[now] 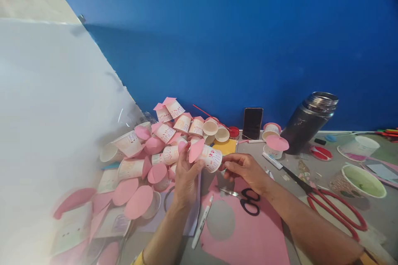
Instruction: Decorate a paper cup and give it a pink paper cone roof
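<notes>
A small paper cup (pixel 211 158) with drawn red and purple marks and a pink paper cone on its base lies tilted sideways in my left hand (pixel 185 174), whose fingers close around the cone end. At the cup's rim is my right hand (pixel 245 169), with its fingers curled and bunched near the edge; whether they grip the rim is hard to make out. Below the hands, a pink paper sheet (pixel 248 236) with a round hole carries small black-handled scissors (pixel 249 201). A white marker (pixel 202 222) rests along the sheet's left edge.
Many decorated cups with pink paper tops (pixel 133 168) are heaped on the left. A phone (pixel 252 123) leans on the blue wall (pixel 233 41). To the right stand a dark flask (pixel 306 126), large red-handled scissors (pixel 336 207) and a green-lined paper bowl (pixel 363 180).
</notes>
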Motion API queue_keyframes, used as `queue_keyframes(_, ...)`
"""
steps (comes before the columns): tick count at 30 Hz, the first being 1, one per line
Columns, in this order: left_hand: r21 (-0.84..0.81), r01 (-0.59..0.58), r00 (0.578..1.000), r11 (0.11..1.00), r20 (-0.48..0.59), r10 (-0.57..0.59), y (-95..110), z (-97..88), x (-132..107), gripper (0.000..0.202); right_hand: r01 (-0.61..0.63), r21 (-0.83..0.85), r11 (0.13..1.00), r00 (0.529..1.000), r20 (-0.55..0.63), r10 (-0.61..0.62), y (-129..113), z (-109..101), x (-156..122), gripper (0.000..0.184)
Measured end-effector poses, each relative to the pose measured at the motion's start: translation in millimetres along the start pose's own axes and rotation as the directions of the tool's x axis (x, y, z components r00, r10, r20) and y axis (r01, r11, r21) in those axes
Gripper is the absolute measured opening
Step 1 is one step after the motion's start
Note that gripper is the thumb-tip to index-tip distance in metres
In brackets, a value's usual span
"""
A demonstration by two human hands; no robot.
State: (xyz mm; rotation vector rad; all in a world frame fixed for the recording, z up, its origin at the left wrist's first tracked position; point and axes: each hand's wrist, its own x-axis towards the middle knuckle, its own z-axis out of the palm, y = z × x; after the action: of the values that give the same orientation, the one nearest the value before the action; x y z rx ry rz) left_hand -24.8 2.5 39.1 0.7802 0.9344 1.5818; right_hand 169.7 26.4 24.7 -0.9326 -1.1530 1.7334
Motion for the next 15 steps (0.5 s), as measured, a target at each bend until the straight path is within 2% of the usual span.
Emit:
queue_keyframes(3, -0.11, 0.067, 0.995, 0.992, 0.077, -0.059, 16.9, -5.2, -1.4, 0.081, 0.036, 0.013, 0.999, 0.987, -0.159, -0.033, -15.3, -9.9, -0.7, 0.055)
queue_keyframes(6, -0.033, 0.058, 0.991, 0.998, 0.121, -0.053, 31.8, -10.5, -6.0, 0.084, 0.087, 0.022, 0.996, 0.97, -0.228, -0.08, -27.6, -21.3, -2.5, 0.052)
queue_keyframes(7, 0.056, 0.011, 0.994, 0.998, 0.105, -0.017, 36.4, -11.8, -7.8, 0.086, 0.104, 0.02, 0.994, 0.968, -0.233, -0.097, -30.1, -24.4, -3.3, 0.051)
queue_keyframes(9, 0.294, -0.137, 0.99, 0.946, 0.017, 0.139, 47.5, -14.9, -9.8, 0.09, 0.117, 0.011, 0.993, 0.968, -0.225, -0.112, -32.2, -28.3, -4.9, 0.049)
queue_keyframes(11, 0.52, -0.255, 0.934, 0.815, -0.088, 0.347, 64.2, -20.6, -8.3, 0.09, 0.088, -0.009, 0.996, 0.976, -0.198, -0.088, -30.8, -28.0, -6.5, 0.05)
queue_keyframes(13, 0.628, -0.267, 0.887, 0.73, -0.135, 0.441, 88.3, -30.5, -2.5, 0.087, 0.035, -0.053, 0.998, 0.987, -0.156, -0.043, -26.7, -24.2, -8.8, 0.05)
queue_keyframes(15, 0.628, -0.263, 0.858, 0.732, -0.195, 0.475, 117.3, -43.7, 7.4, 0.085, -0.02, -0.117, 0.993, 0.995, -0.096, 0.009, -20.2, -18.9, -12.3, 0.053)
